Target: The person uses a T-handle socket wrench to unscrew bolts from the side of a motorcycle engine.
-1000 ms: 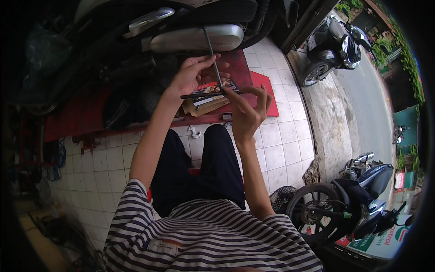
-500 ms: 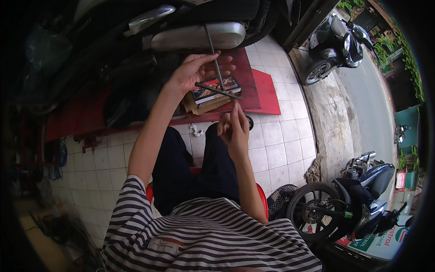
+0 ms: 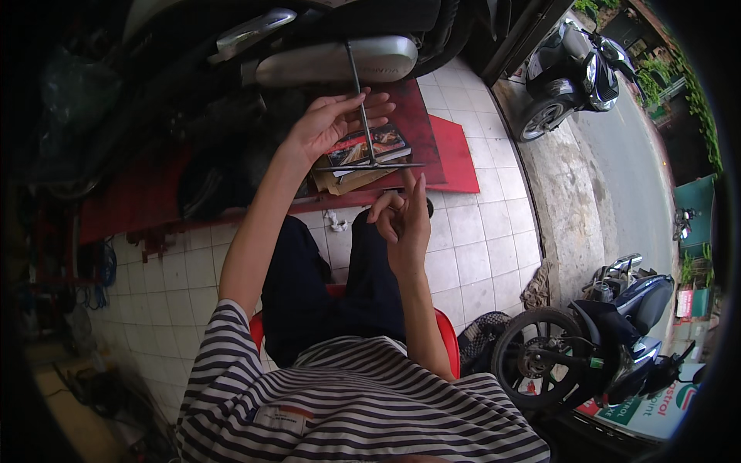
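A long metal T-handle wrench [image 3: 365,127] runs from the silver side cover [image 3: 309,68] of a motorbike back toward me. My left hand [image 3: 324,127] supports its shaft loosely, the thumb against it and the other fingers stretched out behind. The crossbar lies nearly level across my view. Just below the bar's right end is my right hand [image 3: 405,224], index finger raised close to the bar and the other fingers partly bent; nothing is gripped in it. Whether the raised finger touches the bar I cannot tell. Where the wrench meets the bike is hard to make out.
Under the wrench, a dark printed box [image 3: 390,144] and brown cardboard [image 3: 351,184] lie on a red platform [image 3: 455,158]. A crumpled white scrap [image 3: 336,221] is on the tiled floor [image 3: 494,224]. Two motorbikes stand at the right, one [image 3: 575,73] far and one [image 3: 540,359] near.
The wrench's crossbar has turned from a slant to nearly level. My right hand has shifted slightly, its index finger now stretched up by the bar. The left hand stays at the shaft.
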The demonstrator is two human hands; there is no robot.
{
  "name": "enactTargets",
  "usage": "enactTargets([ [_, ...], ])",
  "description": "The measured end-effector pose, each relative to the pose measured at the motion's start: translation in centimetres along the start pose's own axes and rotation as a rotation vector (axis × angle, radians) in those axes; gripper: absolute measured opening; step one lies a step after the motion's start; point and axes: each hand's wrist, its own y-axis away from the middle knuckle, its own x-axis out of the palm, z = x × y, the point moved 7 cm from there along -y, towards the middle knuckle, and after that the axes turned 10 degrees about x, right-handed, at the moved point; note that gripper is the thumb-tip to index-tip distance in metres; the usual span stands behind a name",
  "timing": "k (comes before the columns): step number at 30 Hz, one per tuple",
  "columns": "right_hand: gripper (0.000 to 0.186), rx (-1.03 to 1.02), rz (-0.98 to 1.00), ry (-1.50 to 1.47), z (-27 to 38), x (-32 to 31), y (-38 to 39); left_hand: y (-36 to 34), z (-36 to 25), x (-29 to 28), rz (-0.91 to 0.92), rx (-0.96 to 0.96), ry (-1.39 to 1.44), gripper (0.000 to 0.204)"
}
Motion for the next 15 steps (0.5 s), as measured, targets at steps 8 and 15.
enactTargets([
  [8,0.058,0.277,0.239,0.165,-2.3,5.3,1.5,-0.6,0.5,-0.5,-0.007,0.008,0.027,0.023],
  [15,0.060,-0.121,0.150,0.173,1.9,4.2,1.5,-0.4,0.6,-0.8,-0.012,0.039,0.032,0.023],
])
